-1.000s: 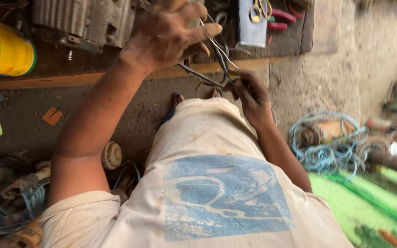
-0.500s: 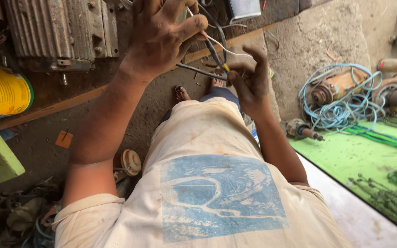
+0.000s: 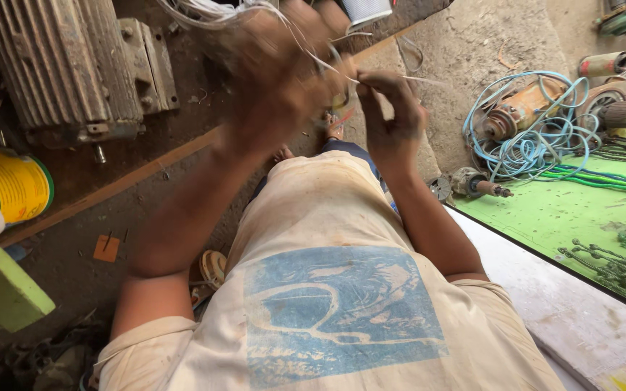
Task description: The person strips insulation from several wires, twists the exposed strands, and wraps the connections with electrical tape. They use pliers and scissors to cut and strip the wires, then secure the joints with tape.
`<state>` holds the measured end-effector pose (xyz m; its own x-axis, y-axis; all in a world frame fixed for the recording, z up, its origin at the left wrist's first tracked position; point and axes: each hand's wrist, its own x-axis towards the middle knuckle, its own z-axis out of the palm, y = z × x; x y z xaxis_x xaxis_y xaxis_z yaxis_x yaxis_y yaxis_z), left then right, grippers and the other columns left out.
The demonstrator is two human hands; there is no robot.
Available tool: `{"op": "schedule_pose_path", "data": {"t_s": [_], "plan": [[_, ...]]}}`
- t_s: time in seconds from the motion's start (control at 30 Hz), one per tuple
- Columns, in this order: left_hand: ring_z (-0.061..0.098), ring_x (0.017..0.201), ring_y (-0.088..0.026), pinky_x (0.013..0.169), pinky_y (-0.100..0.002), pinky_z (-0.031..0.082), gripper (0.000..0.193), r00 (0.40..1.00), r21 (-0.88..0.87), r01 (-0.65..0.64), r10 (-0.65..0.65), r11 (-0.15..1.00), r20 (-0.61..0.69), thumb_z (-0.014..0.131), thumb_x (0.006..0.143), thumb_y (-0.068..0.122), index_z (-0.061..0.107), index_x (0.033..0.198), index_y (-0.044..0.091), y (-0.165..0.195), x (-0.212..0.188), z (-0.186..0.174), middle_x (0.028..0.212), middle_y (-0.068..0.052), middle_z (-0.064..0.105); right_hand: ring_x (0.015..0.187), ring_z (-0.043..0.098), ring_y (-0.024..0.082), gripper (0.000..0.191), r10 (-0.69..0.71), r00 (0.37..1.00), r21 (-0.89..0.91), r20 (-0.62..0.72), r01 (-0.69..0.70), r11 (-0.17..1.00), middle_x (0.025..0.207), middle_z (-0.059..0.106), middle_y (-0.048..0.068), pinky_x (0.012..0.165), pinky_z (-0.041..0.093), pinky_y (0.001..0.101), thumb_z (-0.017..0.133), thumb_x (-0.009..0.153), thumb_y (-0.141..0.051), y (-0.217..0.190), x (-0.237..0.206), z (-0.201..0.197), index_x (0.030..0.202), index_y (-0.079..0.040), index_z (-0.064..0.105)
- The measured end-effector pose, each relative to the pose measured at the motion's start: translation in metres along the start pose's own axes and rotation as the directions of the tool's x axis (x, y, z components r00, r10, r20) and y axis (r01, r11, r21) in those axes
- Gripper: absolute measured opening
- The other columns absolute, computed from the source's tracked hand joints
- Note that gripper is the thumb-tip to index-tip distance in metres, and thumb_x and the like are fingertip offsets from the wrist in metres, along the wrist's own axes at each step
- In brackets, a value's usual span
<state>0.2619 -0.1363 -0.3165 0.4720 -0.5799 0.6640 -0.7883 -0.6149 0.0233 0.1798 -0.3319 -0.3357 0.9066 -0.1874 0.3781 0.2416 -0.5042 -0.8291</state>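
Motor repair workshop — finned motor housing (image 3: 59, 69), rotors (image 3: 519, 116), blue wire coil (image 3: 537, 141) on floor

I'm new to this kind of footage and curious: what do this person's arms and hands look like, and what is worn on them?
Both arms are bare from the short sleeves down. The left hand and right hand wear no gloves; no rings or watch can be made out. The short sleeves belong to a cream, stained shirt with a faded blue print. The left hand is motion-blurred, so its fine details cannot be told.

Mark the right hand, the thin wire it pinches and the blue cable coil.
right hand (image 3: 393, 119), head view, back of hand.
thin wire (image 3: 418, 79), head view, free end.
blue cable coil (image 3: 537, 148), head view, tangled loops.
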Motion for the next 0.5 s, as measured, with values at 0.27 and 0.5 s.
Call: {"op": "schedule_pose_path", "data": {"t_s": [0.27,0.5], "plan": [[0.066,0.104,-0.017,0.098,-0.037,0.058,0.005,0.973,-0.196,-0.231,0.223,0.953,-0.062,0.072,0.109,0.019,0.070,0.108,0.014,-0.002,0.001,0.010,0.107,0.000,0.064,0.090,0.075,0.022,0.013,-0.089,0.993,-0.202,0.077,0.103,0.974,0.100,0.077,0.011,0.080,0.058,0.0325,0.076,0.098,0.001,-0.038,0.008,-0.020,0.108,-0.006,0.072],[0.063,0.074,-0.009,0.059,-0.027,0.054,0.020,0.979,-0.134,-0.066,0.038,0.989,-0.199,0.067,0.108,0.026,0.065,0.107,0.006,0.008,-0.003,0.026,0.096,-0.003,0.061,0.078,0.074,0.021,0.017,-0.113,0.945,0.001,0.306,0.119,0.993,0.090,0.072,0.009,0.070,0.057,0.0336,0.063,0.102,0.007,-0.003,0.030,-0.030,0.114,-0.005,0.062]]}}
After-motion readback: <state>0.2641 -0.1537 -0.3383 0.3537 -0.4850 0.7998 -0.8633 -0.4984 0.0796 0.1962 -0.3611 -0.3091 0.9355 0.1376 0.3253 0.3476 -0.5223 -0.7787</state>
